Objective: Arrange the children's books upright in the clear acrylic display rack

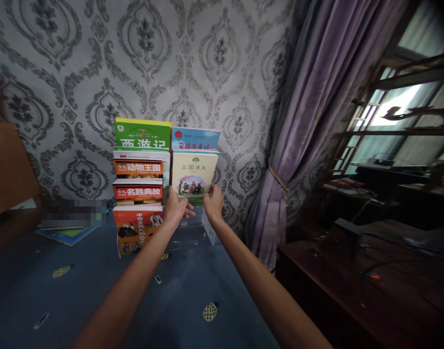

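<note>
A cream storybook [194, 173] with green Chinese lettering and a picture of figures under a pink tree stands upright in the right column of a clear display rack [187, 237]. My left hand [176, 209] is at its lower left edge, one finger raised along the side and others stretched across below it. At the lower right edge, my right hand [213, 201] grips the same book with bent fingers. Behind it rises a light blue book [196, 138]. The left column holds a green book [144, 133], two orange-and-red books [138, 168] and a red book [134, 223] in front.
The rack stands on a dark blue patterned cloth [185, 291] against a papered wall [222, 72]. Flat books [69, 236] and a brown box [7, 167] lie left. To the right are a tied purple curtain [280, 194] and a dark red desk [334, 291] with cables.
</note>
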`<act>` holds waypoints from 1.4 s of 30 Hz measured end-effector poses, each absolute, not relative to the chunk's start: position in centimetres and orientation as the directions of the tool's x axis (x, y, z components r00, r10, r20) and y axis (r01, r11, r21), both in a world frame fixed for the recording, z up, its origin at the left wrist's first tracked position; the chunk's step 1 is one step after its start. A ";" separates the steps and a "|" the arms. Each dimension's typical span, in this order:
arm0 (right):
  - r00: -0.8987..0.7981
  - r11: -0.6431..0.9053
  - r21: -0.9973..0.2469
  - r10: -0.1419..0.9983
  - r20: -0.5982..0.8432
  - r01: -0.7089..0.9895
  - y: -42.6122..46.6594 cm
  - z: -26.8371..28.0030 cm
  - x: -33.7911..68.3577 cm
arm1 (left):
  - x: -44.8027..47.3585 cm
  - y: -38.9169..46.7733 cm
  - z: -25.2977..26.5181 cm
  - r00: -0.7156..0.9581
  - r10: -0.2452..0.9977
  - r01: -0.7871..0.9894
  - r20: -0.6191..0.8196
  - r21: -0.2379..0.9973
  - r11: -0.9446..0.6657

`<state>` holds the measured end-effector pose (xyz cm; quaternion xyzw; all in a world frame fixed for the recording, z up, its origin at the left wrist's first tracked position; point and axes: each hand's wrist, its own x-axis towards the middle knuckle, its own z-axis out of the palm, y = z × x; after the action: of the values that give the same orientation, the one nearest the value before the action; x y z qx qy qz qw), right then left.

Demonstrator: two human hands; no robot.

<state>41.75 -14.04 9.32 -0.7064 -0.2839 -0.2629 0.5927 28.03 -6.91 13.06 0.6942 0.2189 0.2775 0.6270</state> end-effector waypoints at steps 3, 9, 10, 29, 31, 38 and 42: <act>0.695 -0.134 -0.683 0.085 0.714 0.718 -14.0 9.3 41.6 | 28.0 -7.2 13.2 0.747 0.657 -0.032 0.103 0.992 -0.119; 0.690 -0.133 -0.678 0.070 0.721 0.723 -14.1 9.1 41.3 | 28.3 -7.8 13.2 0.738 0.665 -0.015 0.116 0.988 -0.155; 0.688 -0.131 -0.677 0.068 0.723 0.724 -14.1 9.1 41.3 | 28.4 -7.9 13.1 0.736 0.667 -0.012 0.118 0.987 -0.162; 0.677 -0.093 -0.673 0.019 0.735 0.733 -13.4 8.6 41.7 | 28.9 -8.7 12.1 0.689 0.684 0.001 0.240 0.943 -0.332; 0.678 -0.089 -0.674 0.017 0.735 0.733 -13.4 8.5 41.9 | 28.8 -8.9 12.2 0.689 0.685 0.008 0.239 0.942 -0.337; 0.677 -0.079 -0.674 0.018 0.736 0.734 -13.7 8.1 42.5 | 28.4 -9.3 12.8 0.698 0.682 0.044 0.216 0.939 -0.342; 0.674 -0.062 -0.672 0.023 0.738 0.738 -13.6 7.8 42.8 | 28.4 -9.3 12.8 0.698 0.686 0.055 0.204 0.941 -0.335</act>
<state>42.82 -13.59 7.84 -0.6700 -0.2842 -0.2867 0.6230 28.36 -9.31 12.75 0.7592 0.2441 0.3020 0.5224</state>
